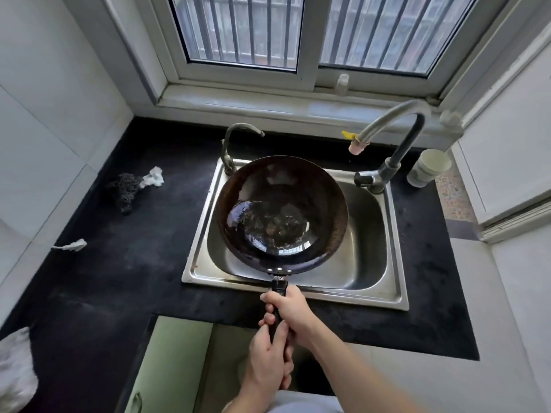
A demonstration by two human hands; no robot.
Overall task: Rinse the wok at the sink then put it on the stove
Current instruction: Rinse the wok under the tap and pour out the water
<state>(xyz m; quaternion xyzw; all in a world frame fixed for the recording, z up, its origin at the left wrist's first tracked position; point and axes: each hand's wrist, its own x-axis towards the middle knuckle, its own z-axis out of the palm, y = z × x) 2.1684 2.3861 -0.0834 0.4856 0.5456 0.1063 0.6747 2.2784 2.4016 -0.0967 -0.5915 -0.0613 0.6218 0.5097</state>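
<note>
A dark round wok hangs above the left part of the steel sink, with a shallow pool of water shining in its bottom. Its black handle points toward me. My right hand grips the handle close to the wok. My left hand grips the handle's end just behind it. The tall faucet arches over the sink's back right; no water runs from its spout. No stove is in view.
A smaller tap stands at the sink's back left. On the black counter lie a steel scourer, crumpled paper and a paper scrap. A white cup stands at the right. A window is behind.
</note>
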